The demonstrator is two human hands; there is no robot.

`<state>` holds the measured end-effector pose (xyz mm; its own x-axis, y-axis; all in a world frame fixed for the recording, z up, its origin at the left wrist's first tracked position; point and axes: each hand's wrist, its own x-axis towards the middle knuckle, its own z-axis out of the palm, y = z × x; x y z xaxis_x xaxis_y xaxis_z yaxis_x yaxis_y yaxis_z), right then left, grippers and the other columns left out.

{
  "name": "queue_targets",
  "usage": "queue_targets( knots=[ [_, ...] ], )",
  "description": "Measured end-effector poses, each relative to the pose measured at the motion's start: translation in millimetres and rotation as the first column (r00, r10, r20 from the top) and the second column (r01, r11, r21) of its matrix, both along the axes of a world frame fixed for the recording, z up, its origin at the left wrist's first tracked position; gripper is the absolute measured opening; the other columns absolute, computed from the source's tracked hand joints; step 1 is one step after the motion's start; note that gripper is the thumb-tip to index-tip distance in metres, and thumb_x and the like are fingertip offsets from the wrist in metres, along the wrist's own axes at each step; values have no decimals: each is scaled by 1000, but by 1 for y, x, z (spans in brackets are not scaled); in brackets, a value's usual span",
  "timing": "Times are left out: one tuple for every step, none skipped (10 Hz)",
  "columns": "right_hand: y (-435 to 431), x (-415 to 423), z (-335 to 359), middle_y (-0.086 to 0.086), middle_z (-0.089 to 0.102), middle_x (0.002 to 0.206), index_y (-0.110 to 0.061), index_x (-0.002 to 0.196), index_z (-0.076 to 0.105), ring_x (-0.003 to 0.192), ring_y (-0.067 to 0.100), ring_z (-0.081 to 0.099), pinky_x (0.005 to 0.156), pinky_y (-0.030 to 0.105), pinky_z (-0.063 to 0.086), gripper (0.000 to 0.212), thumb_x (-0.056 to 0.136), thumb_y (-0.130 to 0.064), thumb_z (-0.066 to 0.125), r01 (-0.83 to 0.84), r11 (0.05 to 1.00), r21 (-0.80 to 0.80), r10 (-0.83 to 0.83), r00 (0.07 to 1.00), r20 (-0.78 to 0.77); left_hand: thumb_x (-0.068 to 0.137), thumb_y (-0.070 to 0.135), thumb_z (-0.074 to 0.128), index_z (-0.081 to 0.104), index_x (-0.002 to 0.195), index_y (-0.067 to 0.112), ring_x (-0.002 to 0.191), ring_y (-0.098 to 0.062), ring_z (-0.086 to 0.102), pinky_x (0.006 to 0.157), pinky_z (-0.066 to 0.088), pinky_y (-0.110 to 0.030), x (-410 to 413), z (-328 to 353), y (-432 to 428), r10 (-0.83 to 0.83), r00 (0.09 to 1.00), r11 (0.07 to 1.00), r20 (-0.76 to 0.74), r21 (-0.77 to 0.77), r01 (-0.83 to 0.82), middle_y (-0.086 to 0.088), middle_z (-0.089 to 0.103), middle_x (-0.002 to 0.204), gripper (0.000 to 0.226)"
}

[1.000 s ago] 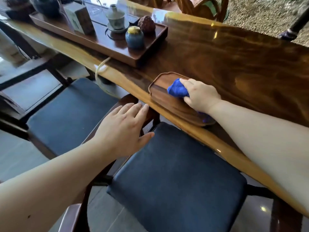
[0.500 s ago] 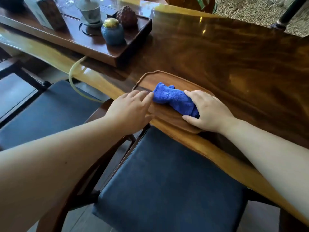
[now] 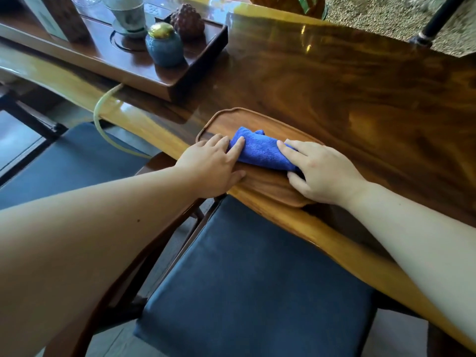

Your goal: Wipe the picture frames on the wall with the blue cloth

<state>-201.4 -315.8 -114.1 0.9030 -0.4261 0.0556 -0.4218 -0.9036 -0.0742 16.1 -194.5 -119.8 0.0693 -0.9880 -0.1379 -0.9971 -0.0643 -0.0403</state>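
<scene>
The blue cloth (image 3: 260, 150) lies bunched on a small oval wooden tray (image 3: 260, 122) at the near edge of a glossy wooden table (image 3: 347, 99). My left hand (image 3: 211, 163) rests on the tray's left end with its fingertips on the cloth. My right hand (image 3: 322, 171) grips the cloth's right end, thumb under it and fingers over it. No picture frames or wall are in view.
A dark tea tray (image 3: 180, 81) at the back left holds a blue jar with a gold lid (image 3: 164, 46), a lidded cup (image 3: 127, 14), a brown pinecone-like piece (image 3: 188, 21) and a box (image 3: 64, 19). A pale hose (image 3: 103, 117) hangs off the table edge. Blue-cushioned chairs (image 3: 252, 284) stand below.
My left hand moved from the chair up to the tray and now touches the cloth. My right hand slid back along the cloth to its right end.
</scene>
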Motion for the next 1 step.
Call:
queue_targets(
  knots=[
    [4,4,10,11,41,145,-14,147,26,130,25,40,107,39,34,77,85,-55,47,24,999,-24,-25,998,-64,91,64,24,3,151,12,147,-30,13,119,21,-45,6,12,11,19,997,999,69,25,-21,-17,20,159,83]
  ],
)
